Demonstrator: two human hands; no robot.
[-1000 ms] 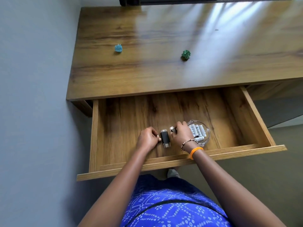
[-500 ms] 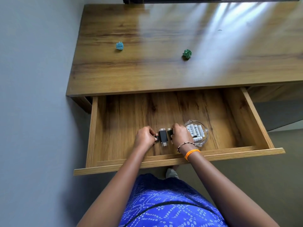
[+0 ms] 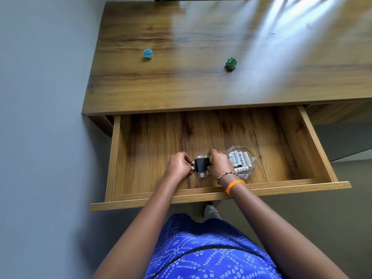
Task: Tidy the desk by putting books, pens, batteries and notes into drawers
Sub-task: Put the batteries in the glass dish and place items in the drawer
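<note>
— Both hands busy, I see. How far along are you?

— My left hand (image 3: 179, 165) and my right hand (image 3: 218, 163) are down in the open drawer (image 3: 310, 137), near its front edge. Fingers of both are curled, pinching a small row of black batteries (image 3: 202, 166) from either end, squaring them up on the drawer floor.

— And the other batteries?

— Already in. White batteries (image 3: 239, 160) lie in a glass dish (image 3: 252, 167) just beside my right hand, toward the drawer's front right.

— So what's left?

— On the desk (image 3: 201, 91), two crumpled notes: a blue note (image 3: 148, 53) toward the left edge and a green note (image 3: 230, 63) nearer the middle, well apart. I'd say those go next. No books or pens show on the desk, so I judge that part done, or out of view.
</note>
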